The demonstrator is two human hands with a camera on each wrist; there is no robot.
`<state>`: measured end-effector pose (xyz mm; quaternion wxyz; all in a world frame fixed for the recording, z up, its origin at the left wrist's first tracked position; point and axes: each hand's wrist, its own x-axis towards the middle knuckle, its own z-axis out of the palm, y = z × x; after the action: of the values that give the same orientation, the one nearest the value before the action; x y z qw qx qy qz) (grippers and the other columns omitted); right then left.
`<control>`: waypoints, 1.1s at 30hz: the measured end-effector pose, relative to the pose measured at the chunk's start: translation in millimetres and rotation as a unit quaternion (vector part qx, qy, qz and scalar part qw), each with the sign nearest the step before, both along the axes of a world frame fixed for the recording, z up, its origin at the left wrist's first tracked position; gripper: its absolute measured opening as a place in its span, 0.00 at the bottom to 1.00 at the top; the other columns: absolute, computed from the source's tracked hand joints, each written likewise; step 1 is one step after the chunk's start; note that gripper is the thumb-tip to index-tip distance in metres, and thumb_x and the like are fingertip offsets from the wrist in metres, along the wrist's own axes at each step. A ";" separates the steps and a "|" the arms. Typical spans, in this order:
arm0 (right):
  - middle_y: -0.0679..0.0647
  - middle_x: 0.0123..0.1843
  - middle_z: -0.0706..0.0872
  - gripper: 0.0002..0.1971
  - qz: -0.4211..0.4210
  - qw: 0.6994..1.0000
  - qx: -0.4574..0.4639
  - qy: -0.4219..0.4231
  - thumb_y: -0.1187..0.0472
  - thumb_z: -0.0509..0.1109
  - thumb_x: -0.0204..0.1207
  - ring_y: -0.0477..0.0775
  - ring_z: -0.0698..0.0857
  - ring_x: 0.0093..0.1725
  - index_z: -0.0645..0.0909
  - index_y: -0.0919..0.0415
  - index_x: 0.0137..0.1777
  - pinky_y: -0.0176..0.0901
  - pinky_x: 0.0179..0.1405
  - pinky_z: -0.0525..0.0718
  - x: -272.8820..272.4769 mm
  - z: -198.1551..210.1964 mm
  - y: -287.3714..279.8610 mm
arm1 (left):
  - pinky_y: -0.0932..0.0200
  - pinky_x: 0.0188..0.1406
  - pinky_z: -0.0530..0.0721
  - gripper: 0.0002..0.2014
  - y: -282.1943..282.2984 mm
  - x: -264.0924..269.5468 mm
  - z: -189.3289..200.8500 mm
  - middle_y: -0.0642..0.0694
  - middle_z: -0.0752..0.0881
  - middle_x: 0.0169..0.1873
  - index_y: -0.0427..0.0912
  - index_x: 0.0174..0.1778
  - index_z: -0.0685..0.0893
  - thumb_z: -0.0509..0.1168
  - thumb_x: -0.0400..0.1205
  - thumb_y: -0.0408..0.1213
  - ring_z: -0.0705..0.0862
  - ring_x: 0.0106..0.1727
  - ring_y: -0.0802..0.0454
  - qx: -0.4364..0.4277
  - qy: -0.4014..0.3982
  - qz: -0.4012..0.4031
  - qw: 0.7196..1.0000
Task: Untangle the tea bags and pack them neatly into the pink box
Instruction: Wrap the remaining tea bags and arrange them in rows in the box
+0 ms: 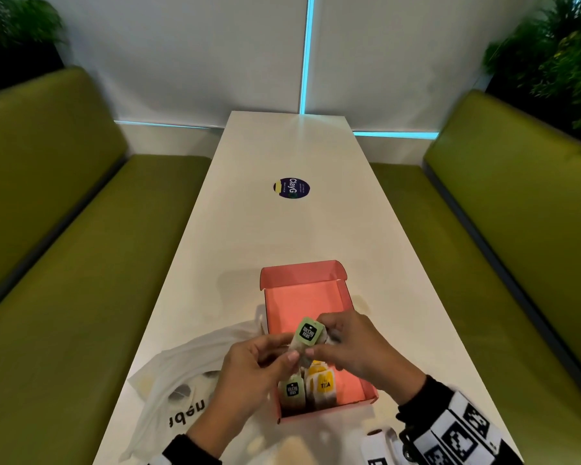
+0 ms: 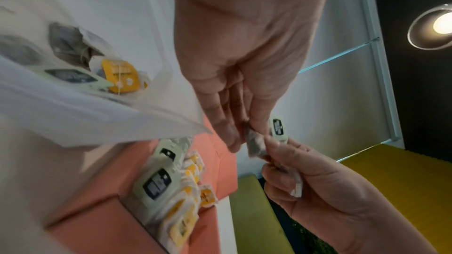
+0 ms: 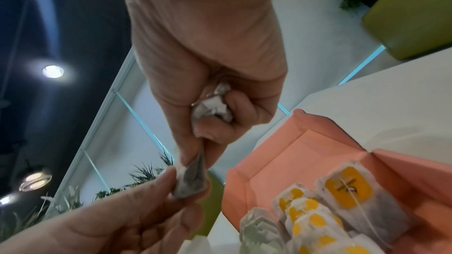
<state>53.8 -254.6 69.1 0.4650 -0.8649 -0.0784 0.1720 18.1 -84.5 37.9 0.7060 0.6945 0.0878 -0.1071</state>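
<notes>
White table (image 1: 282, 156) between green benches. Tea bag (image 1: 307, 337) pinched from both sides above pink box (image 1: 346, 290): left hand (image 1: 249, 374) fingertips closed on lower end, right hand (image 1: 353, 347) on upper end, second crumpled bag seen curled in right palm. Bag judged light, soft, easily torn; best held at paper edges or green tag, string not to be pulled. Box: green- and yellow-tagged bags stood in rows at near end, far end bare. Plastic bag (image 1: 168, 380) at left: more bags inside.

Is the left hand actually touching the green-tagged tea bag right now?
Touching. The left wrist view shows the left hand pinching the tea bag between thumb and fingertips.
</notes>
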 end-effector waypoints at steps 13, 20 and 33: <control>0.52 0.51 0.88 0.15 0.039 0.981 -0.175 -0.072 0.62 0.66 0.69 0.54 0.84 0.52 0.83 0.49 0.55 0.41 0.41 0.74 -34.1 -73.1 10.1 | 0.57 0.24 0.72 0.12 5.8 7.0 -25.6 0.51 0.78 0.34 0.51 0.24 0.85 0.79 0.50 0.39 0.77 0.36 0.49 0.608 -0.326 -0.175 0.702; 0.51 0.51 0.87 0.12 0.067 0.981 -0.165 -0.080 0.60 0.66 0.70 0.56 0.83 0.53 0.80 0.49 0.53 0.42 0.43 0.76 -44.3 -87.8 13.5 | 0.51 0.33 0.53 0.07 4.6 16.3 -48.4 0.50 0.77 0.39 0.51 0.21 0.83 0.72 0.49 0.41 0.70 0.41 0.47 0.663 -0.315 -0.191 0.652; 0.57 0.44 0.87 0.10 0.069 0.989 -0.100 -0.084 0.61 0.60 0.63 0.55 0.82 0.45 0.82 0.57 0.42 0.43 0.40 0.76 -46.9 -89.8 8.2 | 0.52 0.34 0.56 0.14 -3.3 20.8 -58.2 0.50 0.77 0.37 0.51 0.18 0.76 0.71 0.40 0.46 0.68 0.41 0.48 0.670 -0.307 -0.189 0.649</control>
<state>6.9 -246.3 -20.7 0.3549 -0.9109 -0.1592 0.1378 38.9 -87.8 -20.2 -0.0001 0.9731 -0.2198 0.0689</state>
